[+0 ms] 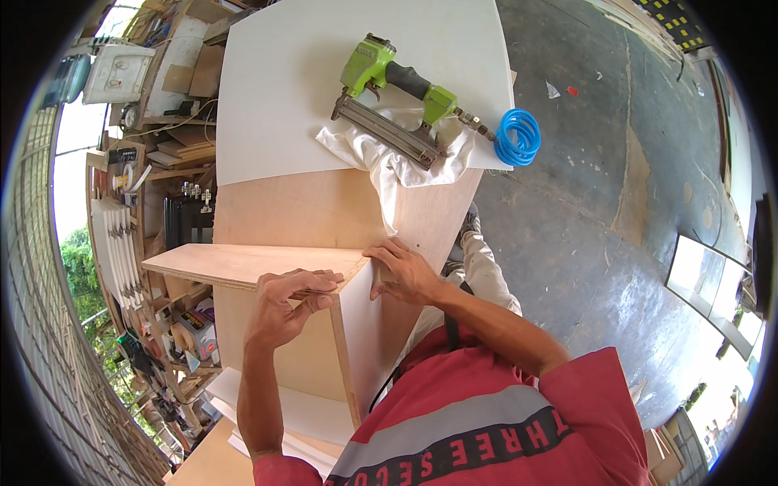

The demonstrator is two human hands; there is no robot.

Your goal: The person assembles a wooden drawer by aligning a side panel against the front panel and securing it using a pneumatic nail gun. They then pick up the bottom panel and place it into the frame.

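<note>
A bare plywood panel point(243, 261) meets a white-faced panel point(361, 324) at a corner in front of me. My left hand point(290, 306) pinches the plywood panel's near edge beside that corner, fingers on top and thumb below. At the far end of the joint, my right hand point(407, 274) grips the corner, its fingertips on the plywood panel's end and its thumb against the white face. Beyond them lies a green nail gun point(393, 101) on a crumpled white cloth point(377, 166), out of both hands.
The nail gun's coiled blue air hose point(517, 138) hangs at the edge of a large white sheet point(279, 105) on the worktable point(284, 206). Crowded shelves point(174, 162) line the left side. The concrete floor point(567, 227) lies to the right, with small scraps on it.
</note>
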